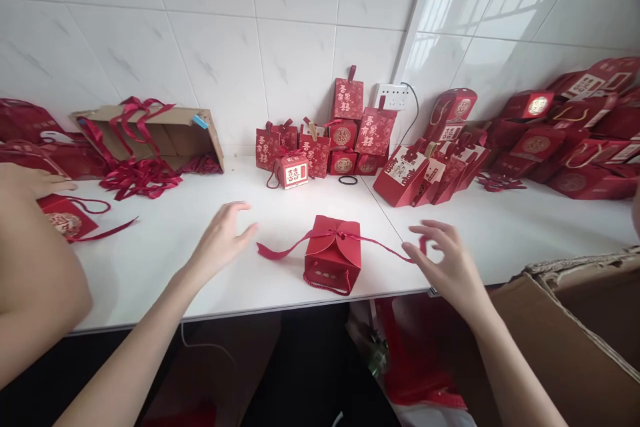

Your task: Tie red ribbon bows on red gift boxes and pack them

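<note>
A red gift box [333, 253] with a petal-fold top stands on the white table in front of me. A dark red ribbon [373, 240] is tied at the middle of its top, with tails running out to both sides, and a twisted red cord hangs across its front. To the left, my left hand [227, 233] is raised with thumb and fingers apart, a little away from the ribbon's left tail. My right hand [445, 260] is at the right tail, thumb and forefinger apart. The tail's end passes behind the thumb, so contact is unclear.
Behind are finished red boxes [343, 137], a power strip [393, 95] and a black ring [348, 180]. A cardboard box [210, 140] with loose ribbons [140, 177] stands left, near another person's arm [40, 267]. Piled boxes [575, 140] and a large carton [545, 327] are right.
</note>
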A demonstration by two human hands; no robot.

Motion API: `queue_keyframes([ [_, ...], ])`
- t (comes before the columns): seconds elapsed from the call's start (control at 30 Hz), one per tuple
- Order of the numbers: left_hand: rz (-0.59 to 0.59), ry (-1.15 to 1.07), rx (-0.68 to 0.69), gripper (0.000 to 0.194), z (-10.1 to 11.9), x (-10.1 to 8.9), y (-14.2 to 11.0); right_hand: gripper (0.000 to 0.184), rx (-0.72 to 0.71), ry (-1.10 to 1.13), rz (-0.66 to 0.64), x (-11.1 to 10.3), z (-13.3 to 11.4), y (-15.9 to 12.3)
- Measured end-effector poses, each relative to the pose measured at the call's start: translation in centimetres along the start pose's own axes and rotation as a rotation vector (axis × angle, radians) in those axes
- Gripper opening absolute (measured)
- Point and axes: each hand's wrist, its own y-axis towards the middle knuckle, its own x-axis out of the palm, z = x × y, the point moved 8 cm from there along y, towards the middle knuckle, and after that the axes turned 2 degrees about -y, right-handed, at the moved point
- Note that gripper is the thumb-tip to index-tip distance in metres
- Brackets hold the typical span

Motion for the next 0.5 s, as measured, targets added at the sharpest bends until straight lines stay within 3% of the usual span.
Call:
queue_keyframes([
  [0.07,-0.276,-0.073,0.134,0.036,3.4,3.2,0.0,0.036,-0.055,0.092,-0.212,2.8,-2.3,0.9],
  [0.17,-0.642,-0.228,0.173,0.035,6.7,7.6,-0.8,0.045,0.010,0.159,-0.501,6.7,-4.0,1.5],
  [0.27,-0.748,-0.400,0.121,0.041,7.4,9.5,-1.3,0.048,0.090,0.306,-0.677,8.9,-4.1,1.4],
  [0.4,-0.860,-0.642,0.046,0.037,6.8,10.0,-2.8,0.039,0.181,0.646,-0.863,10.2,-4.4,0.6],
  [0.5,-0.921,-0.728,-0.015,0.036,6.0,9.9,-4.0,0.038,0.199,0.772,-0.945,10.7,-5.0,0.5],
])
